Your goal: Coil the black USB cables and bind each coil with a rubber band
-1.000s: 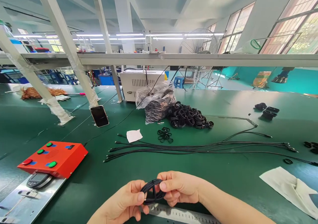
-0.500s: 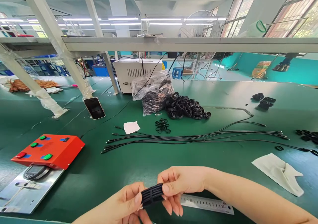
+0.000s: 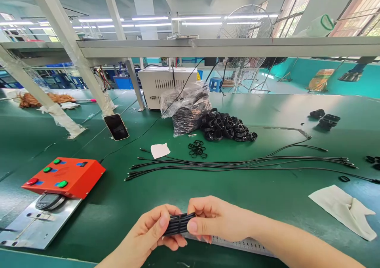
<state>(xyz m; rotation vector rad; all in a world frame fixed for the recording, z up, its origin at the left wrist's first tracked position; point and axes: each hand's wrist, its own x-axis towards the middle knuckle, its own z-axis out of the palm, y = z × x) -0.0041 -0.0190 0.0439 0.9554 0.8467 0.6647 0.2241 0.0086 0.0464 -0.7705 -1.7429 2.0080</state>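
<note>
1. The green worktop (image 3: 267, 196) runs across the whole view and carries everything below.
2. At left sits a red control box (image 3: 63, 177) with red and green buttons, just behind a metal plate (image 3: 38, 228) bearing a digital gauge (image 3: 49, 201).
3. Mid-worktop, a clear plastic bag (image 3: 187, 109) of black coils touches a heap of coiled black cable (image 3: 228, 127).
4. Long black cables (image 3: 237, 164) lie roughly side by side (their ends fan out a little) nearer the person.
5. The left hand (image 3: 151, 228) and right hand (image 3: 219, 220) meet low in view, each grip pressed closed from opposite ends.
6. A steel ruler (image 3: 237, 244) lies partly hidden beneath the right hand.
7. Pinched between both grips, a wound black cable bundle (image 3: 179, 223) sits just over the ruler's near end.
</note>
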